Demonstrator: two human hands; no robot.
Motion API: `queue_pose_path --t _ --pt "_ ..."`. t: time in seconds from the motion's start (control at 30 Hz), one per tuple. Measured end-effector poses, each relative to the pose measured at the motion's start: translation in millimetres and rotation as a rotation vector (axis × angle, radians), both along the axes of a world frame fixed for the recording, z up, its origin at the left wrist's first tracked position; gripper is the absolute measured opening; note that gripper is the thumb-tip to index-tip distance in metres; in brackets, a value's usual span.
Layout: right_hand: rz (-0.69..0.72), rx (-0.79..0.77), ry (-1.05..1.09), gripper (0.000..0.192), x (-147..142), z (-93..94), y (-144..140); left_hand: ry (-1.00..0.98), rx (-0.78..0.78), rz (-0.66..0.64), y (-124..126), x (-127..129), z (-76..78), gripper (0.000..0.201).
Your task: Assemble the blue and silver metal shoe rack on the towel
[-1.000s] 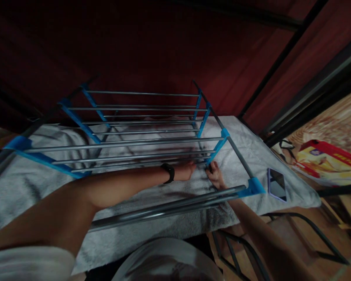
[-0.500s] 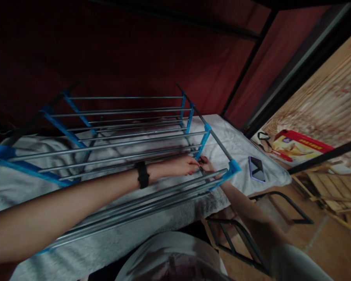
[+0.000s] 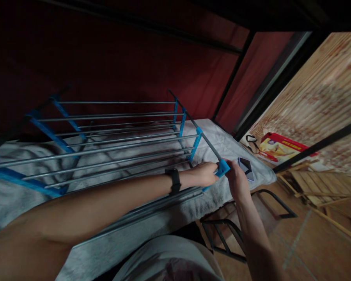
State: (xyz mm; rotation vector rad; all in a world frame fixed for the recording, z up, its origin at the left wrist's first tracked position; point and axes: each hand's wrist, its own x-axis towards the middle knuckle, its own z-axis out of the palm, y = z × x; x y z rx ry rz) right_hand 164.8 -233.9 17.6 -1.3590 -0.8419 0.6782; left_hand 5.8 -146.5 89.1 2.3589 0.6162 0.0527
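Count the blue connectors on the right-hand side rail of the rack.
4 show on the rack: one between the left hand and right hand, then three farther back along the rail. More may be hidden.

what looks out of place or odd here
The rack of metal rods and blue joints lies on a towel-covered bed, an unusual spot. A phone sits near the bed's edge. Nothing looks spilled or broken.

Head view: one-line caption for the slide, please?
Both hands, left hand and right hand, grip the blue corner joint of a metal rack lying on a towel-covered bed.
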Motion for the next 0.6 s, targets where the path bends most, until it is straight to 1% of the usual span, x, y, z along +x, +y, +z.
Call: queue_pose_path --t 0.1,0.2,0.37,0.6 --pt "-0.022 -0.02 -0.133 0.054 -13.3 7.5 -8.2 0.028 -0.001 0.082 -6.8 9.8 -1.1 0.026" --pt "-0.017 -0.006 -0.208 0.056 -23.4 10.8 -4.3 0.019 0.006 0.143 -13.0 11.4 -1.1 0.032" --pt "-0.038 0.013 -0.227 0.057 -33.1 17.1 1.5 0.051 0.148 0.218 -21.2 9.2 1.8 0.032" --pt "-0.043 0.015 -0.257 0.057 -34.2 18.0 2.2 0.073 0.184 0.245 -27.7 10.0 4.0 0.032"
